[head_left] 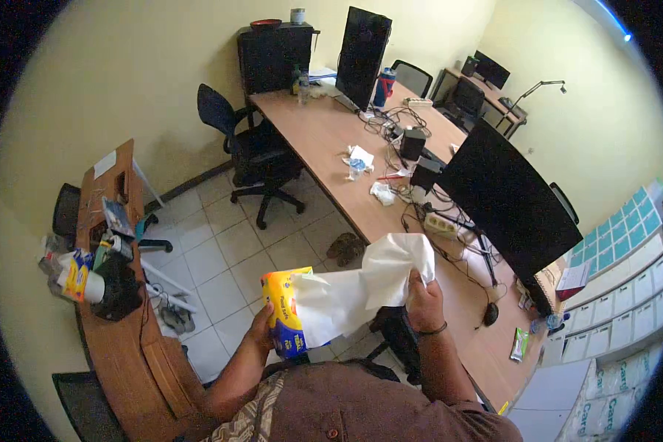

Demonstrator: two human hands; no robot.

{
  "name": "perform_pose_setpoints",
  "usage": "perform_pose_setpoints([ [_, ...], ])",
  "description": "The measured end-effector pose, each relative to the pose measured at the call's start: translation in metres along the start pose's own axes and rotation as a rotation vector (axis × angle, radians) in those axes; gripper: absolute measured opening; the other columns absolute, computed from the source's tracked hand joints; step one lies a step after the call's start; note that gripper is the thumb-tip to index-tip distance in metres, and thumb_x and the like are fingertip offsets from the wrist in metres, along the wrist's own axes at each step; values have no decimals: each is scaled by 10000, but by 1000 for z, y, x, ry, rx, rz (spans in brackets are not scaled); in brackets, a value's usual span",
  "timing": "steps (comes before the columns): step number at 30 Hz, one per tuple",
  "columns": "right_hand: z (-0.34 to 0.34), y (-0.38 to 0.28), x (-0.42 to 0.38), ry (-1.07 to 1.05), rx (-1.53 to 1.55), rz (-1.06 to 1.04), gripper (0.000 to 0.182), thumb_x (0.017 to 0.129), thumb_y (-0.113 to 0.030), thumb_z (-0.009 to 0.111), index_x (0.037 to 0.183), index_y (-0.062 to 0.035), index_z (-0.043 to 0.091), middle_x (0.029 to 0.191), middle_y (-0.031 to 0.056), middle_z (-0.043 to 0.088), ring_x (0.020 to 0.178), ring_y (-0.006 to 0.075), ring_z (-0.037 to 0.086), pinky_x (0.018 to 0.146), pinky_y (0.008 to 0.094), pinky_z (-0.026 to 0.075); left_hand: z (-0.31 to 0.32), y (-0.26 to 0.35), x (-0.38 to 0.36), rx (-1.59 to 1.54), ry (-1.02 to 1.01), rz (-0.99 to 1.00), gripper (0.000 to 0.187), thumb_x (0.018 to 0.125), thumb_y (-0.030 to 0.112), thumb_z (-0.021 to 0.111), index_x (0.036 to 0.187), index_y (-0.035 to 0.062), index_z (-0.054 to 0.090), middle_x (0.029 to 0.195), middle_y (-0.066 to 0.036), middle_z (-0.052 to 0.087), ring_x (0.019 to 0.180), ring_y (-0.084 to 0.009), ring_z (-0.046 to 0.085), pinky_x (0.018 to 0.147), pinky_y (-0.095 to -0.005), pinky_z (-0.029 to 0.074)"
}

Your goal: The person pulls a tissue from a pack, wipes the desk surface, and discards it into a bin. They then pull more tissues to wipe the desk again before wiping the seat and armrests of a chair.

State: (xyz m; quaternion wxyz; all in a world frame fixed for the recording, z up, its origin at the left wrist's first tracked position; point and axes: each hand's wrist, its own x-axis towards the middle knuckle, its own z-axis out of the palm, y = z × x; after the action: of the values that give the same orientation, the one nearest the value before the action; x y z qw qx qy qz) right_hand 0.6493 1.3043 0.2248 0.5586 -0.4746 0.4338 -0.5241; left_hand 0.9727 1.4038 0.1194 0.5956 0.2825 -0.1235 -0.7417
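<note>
In front of my body, my left hand (261, 327) grips a yellow and blue pack of paper towels (281, 317) by its left side. A white sheet of paper towel (346, 302) stretches out of the pack toward the right. My right hand (423, 303), wearing a dark wristband, is closed on the far end of that sheet, which bunches and folds above the fingers. The sheet still joins the pack at its opening. Both hands are in the air near the edge of the long desk (302, 132).
On the desk stand a large curved monitor (512, 195), a second monitor (365, 59), tangled cables, a mouse (490, 314), crumpled tissue (382, 193) and a green packet (519, 344). An office chair (261, 155) stands left of it. A brown side desk (114, 324) holds a bin and packs.
</note>
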Motion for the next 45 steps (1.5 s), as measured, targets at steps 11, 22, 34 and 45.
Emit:
perform_pose_setpoints([
  [11,-25,9,55,389,-105,-41,324,985,-183,564,1217,42,589,1110,62,654,986,153,620,829,291,493,9,12,197,10,-230,-396,700,790,480,748,1312,72,522,1230,-118,635,1101,-279,632,997,-454,493],
  [22,-97,28,111,423,-1113,-253,261,937,-210,620,1104,-12,653,910,164,700,749,373,663,654,404,524,94,-83,382,330,-190,-630,390,860,290,686,1182,83,608,1024,-81,704,882,-231,698,813,-415,573],
  [34,-111,106,173,426,-1261,437,319,804,-227,731,1027,-30,615,940,244,668,900,426,642,758,502,513,116,-181,464,1507,-449,-301,394,853,281,714,1147,33,631,1005,-148,708,891,-251,680,805,-365,521],
  [45,-80,86,200,274,-755,356,192,874,-98,530,1025,-18,619,960,244,653,908,435,621,824,458,509,134,-95,480,1526,-1310,440,396,754,276,765,1084,85,660,1275,-162,552,1179,-386,512,1012,-464,415],
])
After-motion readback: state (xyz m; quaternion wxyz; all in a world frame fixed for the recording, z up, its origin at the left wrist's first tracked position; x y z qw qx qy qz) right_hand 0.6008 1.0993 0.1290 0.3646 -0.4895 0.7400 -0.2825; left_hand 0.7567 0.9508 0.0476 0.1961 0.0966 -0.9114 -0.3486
